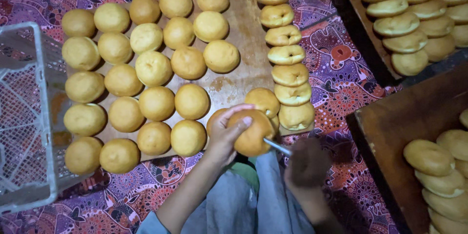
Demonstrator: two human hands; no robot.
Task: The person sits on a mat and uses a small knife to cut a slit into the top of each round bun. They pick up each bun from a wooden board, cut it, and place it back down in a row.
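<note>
Left hand (225, 134), lower centre of frame: fingers closed around one round golden bun (253, 134), held just above the near edge of the board (243, 24).

Right hand (306, 163), lower centre-right, dim and blurred: fingers curled shut on a thin metal rod (277, 146), whose tip meets the right side of the held bun.

Board, centre: plain buns in four slanting rows at left (141, 78); a column of dimpled or pierced buns at right (287, 54), overlapping one another.

White wire basket (41, 117), left edge. Patterned purple cloth (336, 58) beneath everything.

Two dark trays at right: upper right (363, 29) and lower right (390, 122), each with stacked buns.

Risks, as judged: the rod driven too deep could pass through the bun toward the left palm; too tight a squeeze could crush or tear the soft crust; a loose hold could drop the bun onto the column just beside it.
</note>
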